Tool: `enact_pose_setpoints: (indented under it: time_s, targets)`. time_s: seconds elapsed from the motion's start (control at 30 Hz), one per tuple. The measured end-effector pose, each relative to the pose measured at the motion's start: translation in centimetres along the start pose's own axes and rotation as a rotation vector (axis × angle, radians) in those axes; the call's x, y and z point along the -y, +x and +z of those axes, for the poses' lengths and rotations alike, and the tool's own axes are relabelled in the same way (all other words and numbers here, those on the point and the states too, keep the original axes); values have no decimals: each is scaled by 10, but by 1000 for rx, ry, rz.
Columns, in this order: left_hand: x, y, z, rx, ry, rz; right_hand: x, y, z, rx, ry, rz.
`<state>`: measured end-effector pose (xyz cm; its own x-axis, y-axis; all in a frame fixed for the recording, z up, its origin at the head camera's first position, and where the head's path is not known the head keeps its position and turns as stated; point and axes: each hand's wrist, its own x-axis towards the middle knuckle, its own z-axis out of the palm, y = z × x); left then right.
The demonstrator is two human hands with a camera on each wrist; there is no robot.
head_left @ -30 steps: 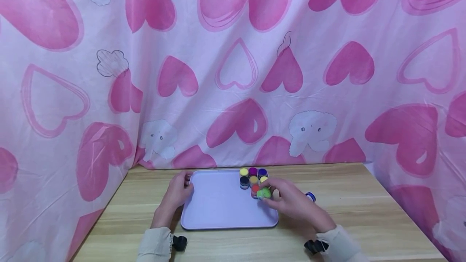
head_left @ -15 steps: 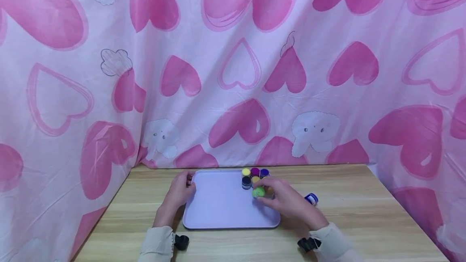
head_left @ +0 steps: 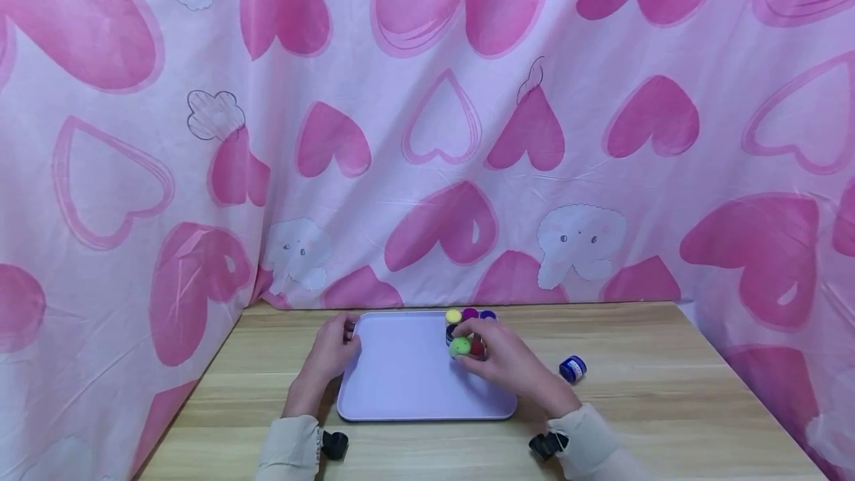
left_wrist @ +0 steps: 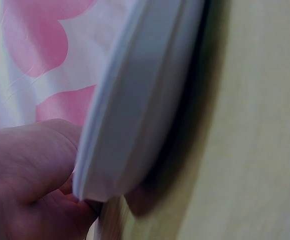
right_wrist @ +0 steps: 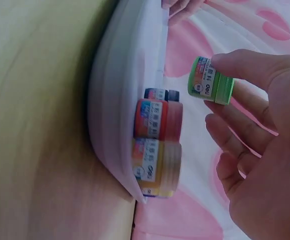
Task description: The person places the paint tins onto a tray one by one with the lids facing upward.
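Note:
My right hand [head_left: 504, 358] pinches a small green paint jar [right_wrist: 210, 82] between thumb and fingers, raised above the lilac tray [head_left: 397, 381]. In the right wrist view the jar hangs apart from a red paint jar [right_wrist: 157, 119] and an ochre paint jar [right_wrist: 156, 167], both standing on the tray. A dark jar [head_left: 450, 332] is partly covered by the right hand. At the tray's left side, my left hand [head_left: 330, 351] grips the rim; in the left wrist view its thumb lies against the tray edge [left_wrist: 120, 115].
Along the tray's far right stand yellow [head_left: 453, 315], magenta [head_left: 470, 313] and blue [head_left: 488, 315] paint jars. Another blue jar [head_left: 572, 369] lies on its side on the wooden table [head_left: 668, 392], right of the tray. A pink heart-patterned curtain [head_left: 427, 228] closes off the back.
My right hand has carried the green jar leftward, from beside the red jar to in front of the dark jar. The left hand keeps its hold on the tray.

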<state>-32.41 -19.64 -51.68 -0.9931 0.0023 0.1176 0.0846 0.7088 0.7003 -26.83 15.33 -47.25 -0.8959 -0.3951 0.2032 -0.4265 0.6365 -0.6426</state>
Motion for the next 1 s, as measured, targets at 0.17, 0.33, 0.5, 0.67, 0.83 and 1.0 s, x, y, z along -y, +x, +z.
enact_pose_setpoints:
  time_s: [0.17,0.33,0.5,0.67,0.83,1.0]
  targets:
    - [0,0,1,7,7,-10,0,4,7,-33,-81,-4]
    - [-1,0,0,20,7,-27,-4,6,10,-25,-112,12]
    - [-1,-1,0,20,5,-30,-7,8,13,-35,-153,23]
    - [-2,-1,0,21,3,-32,-9,8,15,-43,-197,24]
    - [-1,-1,-1,4,10,-1,-8,7,13,-38,-212,22]
    - [0,-1,-1,-4,16,18,-9,7,12,-51,-252,20]
